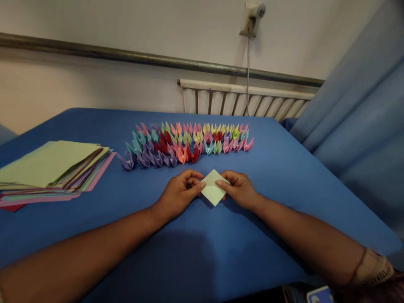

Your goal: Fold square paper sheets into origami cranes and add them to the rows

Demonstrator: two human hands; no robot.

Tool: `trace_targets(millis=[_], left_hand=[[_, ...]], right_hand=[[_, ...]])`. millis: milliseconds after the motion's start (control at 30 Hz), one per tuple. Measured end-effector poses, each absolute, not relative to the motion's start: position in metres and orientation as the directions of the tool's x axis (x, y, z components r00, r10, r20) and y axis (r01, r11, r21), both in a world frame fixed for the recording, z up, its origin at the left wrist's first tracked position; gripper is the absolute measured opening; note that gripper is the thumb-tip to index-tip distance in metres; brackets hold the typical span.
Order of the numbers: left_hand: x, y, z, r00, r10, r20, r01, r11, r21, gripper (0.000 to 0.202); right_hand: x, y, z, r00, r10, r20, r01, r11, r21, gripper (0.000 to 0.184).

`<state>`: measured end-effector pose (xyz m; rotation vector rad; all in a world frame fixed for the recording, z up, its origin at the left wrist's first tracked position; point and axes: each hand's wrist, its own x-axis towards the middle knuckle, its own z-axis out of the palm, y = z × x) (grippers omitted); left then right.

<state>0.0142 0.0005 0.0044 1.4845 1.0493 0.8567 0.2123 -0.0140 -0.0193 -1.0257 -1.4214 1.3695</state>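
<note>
Blue desk (268, 181), pale wall (104, 25) beyond at 12 o'clock. Folded paper diamond (213, 193) at 5 o'clock from crane rows (187, 138), pinched thumb-over-fingers: left hand (181, 191) at 9, right hand (241, 191) at 3. Apparently mid-fold; probably needing edges aligned, crease pressed.

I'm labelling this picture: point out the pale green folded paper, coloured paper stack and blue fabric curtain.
Pale green folded paper (214, 193): head view, middle of its face.
Coloured paper stack (50, 164): head view, top sheet.
Blue fabric curtain (356, 97): head view, hanging folds at right.
</note>
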Motion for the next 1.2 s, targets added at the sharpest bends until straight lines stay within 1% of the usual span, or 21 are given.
trace_targets(millis=[167,267,333,433,500,600,733,800,867,900,967,1033,1067,1100,1167,1200], left_hand=[[0.011,0.003,0.003,0.264,0.960,0.094,0.201,-0.150,0.968,0.025],[0.009,0.007,0.003,0.250,0.961,0.116,0.226,-0.174,0.958,0.026],[0.008,0.009,0.003,0.264,0.957,0.124,0.270,-0.197,0.942,0.025],[0.007,0.009,0.004,0.331,0.935,0.131,0.356,-0.252,0.900,0.023],[0.007,0.008,0.004,0.382,0.915,0.129,0.393,-0.287,0.874,0.023],[0.007,0.009,0.002,0.417,0.899,0.134,0.423,-0.322,0.847,0.023],[0.005,0.014,-0.001,0.384,0.909,0.161,0.485,-0.347,0.803,0.023],[0.004,0.016,-0.002,0.361,0.914,0.186,0.507,-0.360,0.783,0.021],[0.003,0.015,-0.001,0.362,0.901,0.238,0.522,-0.407,0.750,0.021],[0.003,0.014,0.000,0.384,0.882,0.275,0.526,-0.453,0.719,0.020],[0.002,0.011,0.003,0.488,0.801,0.346,0.510,-0.583,0.632,0.019],[0.002,0.008,0.006,0.635,0.678,0.370,0.437,-0.711,0.551,0.022],[0.002,0.007,0.007,0.698,0.617,0.363,0.393,-0.754,0.527,0.025],[0.003,0.007,0.007,0.742,0.571,0.351,0.358,-0.781,0.513,0.030],[0.003,0.007,0.006,0.783,0.526,0.332,0.327,-0.803,0.498,0.039],[0.003,0.007,0.005,0.791,0.518,0.324,0.327,-0.807,0.493,0.042]], right_hand=[[0.213,-0.015,-0.019,-0.382,0.924,-0.023,0.018,-0.017,-1.000,0.030],[0.212,-0.016,-0.018,-0.402,0.914,-0.061,0.036,-0.050,-0.998,0.030],[0.211,-0.016,-0.019,-0.380,0.924,-0.055,0.005,-0.057,-0.998,0.029],[0.210,-0.014,-0.022,-0.300,0.954,-0.002,-0.055,-0.019,-0.998,0.028],[0.210,-0.012,-0.024,-0.249,0.968,0.007,-0.037,-0.003,-0.999,0.026],[0.211,-0.009,-0.028,-0.207,0.978,-0.018,0.040,-0.010,-0.999,0.024],[0.213,-0.007,-0.034,-0.148,0.989,0.005,0.177,0.031,-0.984,0.017],[0.214,-0.006,-0.037,-0.103,0.994,0.034,0.269,0.061,-0.961,0.014],[0.215,-0.004,-0.036,-0.076,0.995,0.071,0.399,0.096,-0.912,0.013],[0.217,-0.003,-0.035,-0.074,0.992,0.097,0.479,0.121,-0.869,0.013],[0.219,-0.002,-0.030,-0.096,0.983,0.159,0.638,0.183,-0.748,0.013],[0.222,-0.002,-0.025,-0.136,0.971,0.197,0.738,0.231,-0.634,0.012],[0.222,-0.002,-0.024,-0.151,0.968,0.202,0.766,0.244,-0.595,0.011],[0.223,-0.002,-0.023,-0.161,0.967,0.198,0.783,0.247,-0.571,0.010],[0.223,-0.003,-0.021,-0.141,0.971,0.193,0.801,0.226,-0.554,0.004],[0.223,-0.003,-0.021,-0.124,0.971,0.205,0.806,0.219,-0.550,0.012]])
